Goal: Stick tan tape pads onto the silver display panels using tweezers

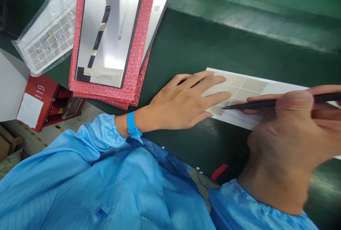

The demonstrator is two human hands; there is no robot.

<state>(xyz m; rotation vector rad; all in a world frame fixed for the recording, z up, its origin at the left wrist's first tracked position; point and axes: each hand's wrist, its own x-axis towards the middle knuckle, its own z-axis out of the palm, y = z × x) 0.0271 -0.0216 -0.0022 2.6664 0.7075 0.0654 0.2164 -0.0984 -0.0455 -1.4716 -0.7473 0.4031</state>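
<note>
A white sheet with rows of beige rectangular stickers [253, 85] lies on the green table. My left hand [186, 100] rests flat on its left end, fingers spread, covering part of the stickers. In my right hand [293, 127] is a slim black pen [255, 105], held between thumb and fingers. Its tip points left and meets or hovers just over a sticker near my left fingertips; I cannot tell if it touches. My right hand hides the sheet's lower right part.
Left of my hands, display panels [112, 34] lie stacked with pink bubble wrap [141, 45]. Beyond them is a clear plastic bag [50, 42] holding a gridded, handwritten sheet. A red box marked 119 [42, 98] stands on the floor. A red tape strip [220, 171] marks the table's near edge.
</note>
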